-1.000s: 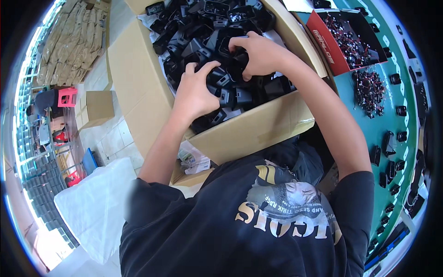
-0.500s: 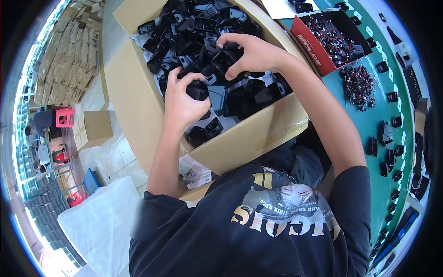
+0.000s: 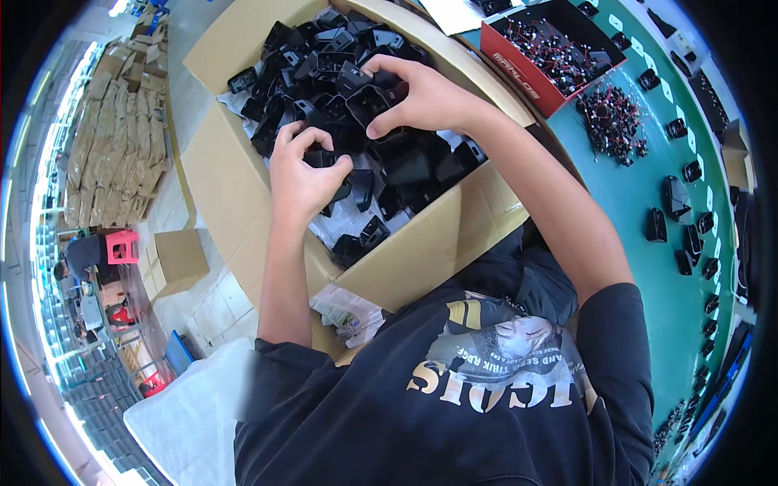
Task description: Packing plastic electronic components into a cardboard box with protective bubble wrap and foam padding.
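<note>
A large open cardboard box (image 3: 454, 217) in front of me holds a heap of black plastic housings (image 3: 409, 162). My right hand (image 3: 421, 99) reaches in from the right, thumb and fingers closed around a hollow black plastic housing (image 3: 367, 105) whose open side shows. On the left side of the heap, my left hand (image 3: 301, 174) curls its fingers and thumb around another black housing (image 3: 322, 159), partly hidden by the fingers. White paper lining (image 3: 336, 223) shows under the housings at the near corner of the box.
At the right, a green table (image 3: 628, 211) carries a red box (image 3: 519, 77) of small wired parts, a loose pile of such parts (image 3: 609, 125) and rows of black housings. On the floor at left stand a small carton (image 3: 180, 261) and stacked brown bundles (image 3: 117, 154). Someone sits farther off.
The view has shifted slightly. A squarish dark housing beside my left thumb has turned or moved, and more paper lining shows. Both hands stay in the box around housings.
</note>
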Tool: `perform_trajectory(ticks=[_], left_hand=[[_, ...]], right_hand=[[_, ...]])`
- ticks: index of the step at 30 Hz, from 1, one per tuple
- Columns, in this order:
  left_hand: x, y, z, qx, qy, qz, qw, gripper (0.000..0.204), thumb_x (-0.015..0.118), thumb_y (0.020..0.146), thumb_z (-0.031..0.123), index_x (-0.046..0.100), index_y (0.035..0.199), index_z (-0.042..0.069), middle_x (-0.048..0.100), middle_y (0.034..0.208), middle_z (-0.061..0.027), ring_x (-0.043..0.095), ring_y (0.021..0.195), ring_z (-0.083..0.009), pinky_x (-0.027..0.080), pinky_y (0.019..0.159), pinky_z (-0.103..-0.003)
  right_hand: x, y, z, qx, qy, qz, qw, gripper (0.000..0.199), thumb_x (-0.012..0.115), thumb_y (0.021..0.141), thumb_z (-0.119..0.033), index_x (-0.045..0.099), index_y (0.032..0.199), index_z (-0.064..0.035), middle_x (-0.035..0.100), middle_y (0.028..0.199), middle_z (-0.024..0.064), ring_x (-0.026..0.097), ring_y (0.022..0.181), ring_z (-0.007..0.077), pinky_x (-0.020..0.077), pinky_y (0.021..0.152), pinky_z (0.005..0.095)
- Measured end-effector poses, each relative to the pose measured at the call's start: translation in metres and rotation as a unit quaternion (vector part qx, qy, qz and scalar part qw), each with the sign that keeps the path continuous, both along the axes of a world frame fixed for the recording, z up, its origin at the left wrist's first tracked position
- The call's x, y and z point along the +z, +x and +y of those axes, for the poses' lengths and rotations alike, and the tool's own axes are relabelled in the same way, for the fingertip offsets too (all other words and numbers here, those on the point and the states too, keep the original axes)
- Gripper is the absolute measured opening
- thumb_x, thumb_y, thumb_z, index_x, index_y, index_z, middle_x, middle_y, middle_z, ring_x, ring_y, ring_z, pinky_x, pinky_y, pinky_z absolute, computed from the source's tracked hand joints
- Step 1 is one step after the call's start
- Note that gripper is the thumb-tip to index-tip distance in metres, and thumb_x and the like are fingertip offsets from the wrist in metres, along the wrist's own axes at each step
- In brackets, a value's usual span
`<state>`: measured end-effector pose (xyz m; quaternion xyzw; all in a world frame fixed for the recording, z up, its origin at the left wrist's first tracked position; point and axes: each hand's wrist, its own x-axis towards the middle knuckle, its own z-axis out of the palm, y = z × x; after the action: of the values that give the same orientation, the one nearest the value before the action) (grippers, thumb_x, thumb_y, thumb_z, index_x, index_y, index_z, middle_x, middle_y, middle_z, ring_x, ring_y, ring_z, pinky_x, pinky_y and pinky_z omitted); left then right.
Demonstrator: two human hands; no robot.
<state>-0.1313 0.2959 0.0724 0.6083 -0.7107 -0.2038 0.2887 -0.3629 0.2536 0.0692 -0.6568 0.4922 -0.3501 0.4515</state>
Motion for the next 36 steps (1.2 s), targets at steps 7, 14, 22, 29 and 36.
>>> perform_trajectory(ticks=[7, 14, 22, 29, 36], left_hand=[[0.003, -0.001, 0.003, -0.026, -0.038, -0.019, 0.999, 0.023, 0.078, 0.063, 0.014, 0.062, 0.076, 0.006, 0.062, 0.120, -0.0153, 0.060, 0.105, -0.0337, 0.049, 0.089, -0.037], [0.053, -0.045, 0.003, -0.135, -0.106, -0.045, 0.984, 0.023, 0.077, 0.066, 0.007, 0.060, 0.081, 0.005, 0.061, 0.118, -0.0135, 0.058, 0.110, -0.0322, 0.045, 0.097, -0.036], [0.071, -0.264, 0.089, -0.479, -0.131, -0.005, 0.868, 0.023, 0.074, 0.063, 0.006, 0.065, 0.084, 0.002, 0.063, 0.122, -0.0168, 0.062, 0.103, -0.0322, 0.051, 0.088, -0.036], [-0.032, -0.475, 0.207, -0.643, -0.135, 0.141, 0.740, 0.018, 0.074, 0.065, 0.009, 0.061, 0.076, 0.004, 0.063, 0.111, -0.0114, 0.058, 0.094, -0.0337, 0.051, 0.082, -0.037], [-0.071, -0.525, 0.242, -0.623, -0.214, 0.156, 0.736, 0.056, 0.077, 0.071, 0.018, 0.057, 0.122, 0.007, 0.060, 0.125, -0.0121, 0.058, 0.102, -0.0343, 0.051, 0.085, -0.042]], right_hand=[[-0.004, 0.008, 0.011, 0.004, -0.014, -0.063, 0.998, 0.068, 0.088, 0.064, -0.018, 0.061, 0.125, -0.0106, 0.064, 0.111, 0.0074, 0.057, 0.092, 0.0223, 0.0492, 0.087, 0.0335], [0.028, -0.038, 0.042, -0.019, -0.083, -0.259, 0.962, 0.066, 0.087, 0.063, -0.005, 0.058, 0.122, -0.0064, 0.066, 0.103, 0.0084, 0.059, 0.087, 0.0190, 0.0518, 0.080, 0.0308], [0.020, -0.195, 0.270, -0.339, -0.183, -0.288, 0.877, 0.075, 0.093, 0.055, -0.005, 0.058, 0.121, -0.0078, 0.067, 0.114, 0.0075, 0.063, 0.105, 0.0237, 0.0501, 0.096, 0.0395], [-0.051, -0.305, 0.447, -0.593, -0.139, -0.130, 0.782, 0.079, 0.093, 0.059, -0.010, 0.059, 0.130, -0.0138, 0.064, 0.122, 0.0075, 0.061, 0.107, 0.0227, 0.0460, 0.099, 0.0382], [-0.063, -0.354, 0.464, -0.651, -0.123, 0.093, 0.743, 0.072, 0.085, 0.074, -0.022, 0.058, 0.140, -0.0155, 0.057, 0.139, 0.0139, 0.055, 0.123, 0.0305, 0.0385, 0.111, 0.0425]])
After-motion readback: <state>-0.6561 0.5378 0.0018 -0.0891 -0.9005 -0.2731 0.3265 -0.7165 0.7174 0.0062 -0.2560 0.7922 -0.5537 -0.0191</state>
